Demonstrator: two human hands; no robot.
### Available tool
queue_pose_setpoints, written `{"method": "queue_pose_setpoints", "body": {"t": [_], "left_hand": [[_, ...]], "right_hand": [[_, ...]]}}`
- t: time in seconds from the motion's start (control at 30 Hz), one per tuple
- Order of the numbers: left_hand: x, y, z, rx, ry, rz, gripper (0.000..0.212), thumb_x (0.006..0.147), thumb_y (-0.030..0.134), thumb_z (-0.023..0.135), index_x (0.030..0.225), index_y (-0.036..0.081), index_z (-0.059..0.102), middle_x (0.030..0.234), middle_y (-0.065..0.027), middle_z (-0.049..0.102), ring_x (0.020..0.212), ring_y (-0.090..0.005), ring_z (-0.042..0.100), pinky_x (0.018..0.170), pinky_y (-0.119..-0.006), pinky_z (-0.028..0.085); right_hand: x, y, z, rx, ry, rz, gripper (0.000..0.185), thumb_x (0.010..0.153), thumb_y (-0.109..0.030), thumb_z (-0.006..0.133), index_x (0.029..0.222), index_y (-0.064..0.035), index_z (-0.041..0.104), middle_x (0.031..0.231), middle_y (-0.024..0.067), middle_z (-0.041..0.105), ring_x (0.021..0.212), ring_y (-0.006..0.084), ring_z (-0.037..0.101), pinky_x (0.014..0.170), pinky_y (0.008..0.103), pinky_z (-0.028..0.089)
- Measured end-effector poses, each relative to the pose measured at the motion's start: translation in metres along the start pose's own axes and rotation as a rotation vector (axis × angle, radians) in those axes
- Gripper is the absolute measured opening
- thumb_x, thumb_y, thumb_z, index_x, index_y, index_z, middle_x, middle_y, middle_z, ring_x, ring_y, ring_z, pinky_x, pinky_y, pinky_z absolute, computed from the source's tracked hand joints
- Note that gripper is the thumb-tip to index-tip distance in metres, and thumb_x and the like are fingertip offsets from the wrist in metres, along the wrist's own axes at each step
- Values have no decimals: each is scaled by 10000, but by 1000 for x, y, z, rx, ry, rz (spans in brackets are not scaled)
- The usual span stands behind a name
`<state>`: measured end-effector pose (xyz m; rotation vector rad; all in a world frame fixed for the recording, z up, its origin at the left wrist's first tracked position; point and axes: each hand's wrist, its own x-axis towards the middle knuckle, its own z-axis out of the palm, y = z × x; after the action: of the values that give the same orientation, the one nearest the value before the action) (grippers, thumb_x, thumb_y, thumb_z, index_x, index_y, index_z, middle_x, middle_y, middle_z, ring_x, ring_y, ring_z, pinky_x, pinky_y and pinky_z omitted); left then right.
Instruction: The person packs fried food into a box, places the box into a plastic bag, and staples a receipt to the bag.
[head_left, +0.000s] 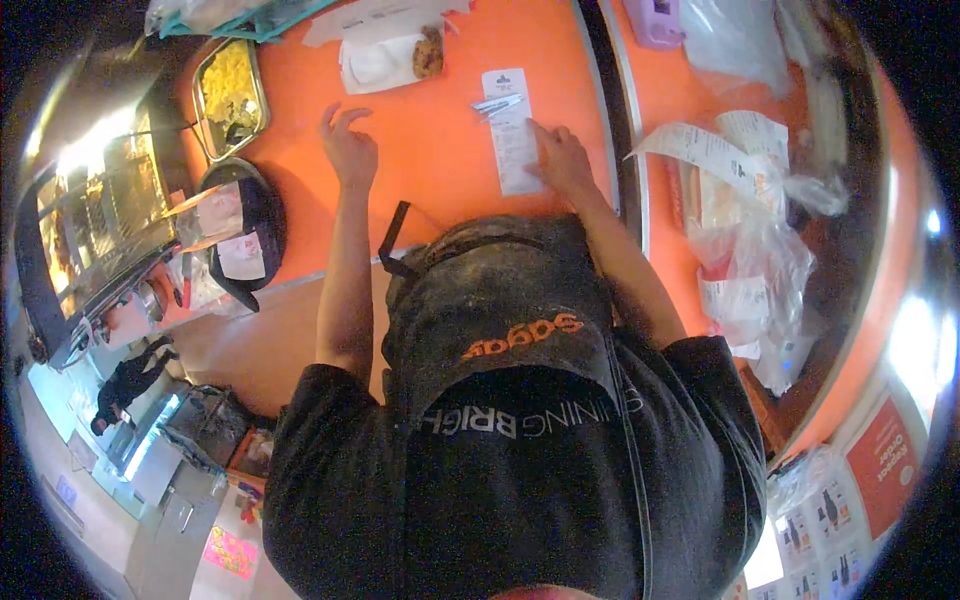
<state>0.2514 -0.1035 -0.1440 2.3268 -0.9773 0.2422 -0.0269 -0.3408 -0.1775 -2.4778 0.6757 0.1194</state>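
Note:
My left hand (352, 150) is raised above the orange counter (435, 157), fingers curled apart and nothing in them. On the right, my right hand (561, 161) rests at the edge of a long printed paper slip (512, 142); whether it grips the slip cannot be told. Across the slip's upper part lies a small bundle of thin pale strips (498, 106). Farther back, an open white paper box (379, 64) holds a browned, fried-looking food piece (428, 54) at its right end.
At left stand a metal tray of yellow food (229, 90), a black pan (274, 217) and a lit glass display case (97, 202). Clear plastic bags (772, 262) with paper slips sit at right, beyond a dark gap. Another person (131, 382) is in the far left background.

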Motion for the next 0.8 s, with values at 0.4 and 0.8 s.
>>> {"method": "queue_pose_setpoints", "body": {"t": [0.4, 0.8], "left_hand": [[19, 3, 50, 301, -237, 110, 169, 831, 208, 542, 906, 157, 685, 912, -75, 653, 926, -308, 599, 847, -487, 414], [-64, 6, -13, 17, -224, 133, 112, 754, 110, 600, 823, 129, 686, 847, -49, 661, 831, -269, 605, 752, -409, 449]], "right_hand": [[0, -12, -20, 126, -41, 36, 720, 716, -297, 775, 1355, -160, 473, 1141, 197, 566, 1059, 373, 551, 907, 453, 458], [43, -48, -3, 686, 31, 93, 391, 863, -280, 650, 1164, -37, 592, 981, 174, 657, 937, 320, 625, 836, 403, 497]]}}
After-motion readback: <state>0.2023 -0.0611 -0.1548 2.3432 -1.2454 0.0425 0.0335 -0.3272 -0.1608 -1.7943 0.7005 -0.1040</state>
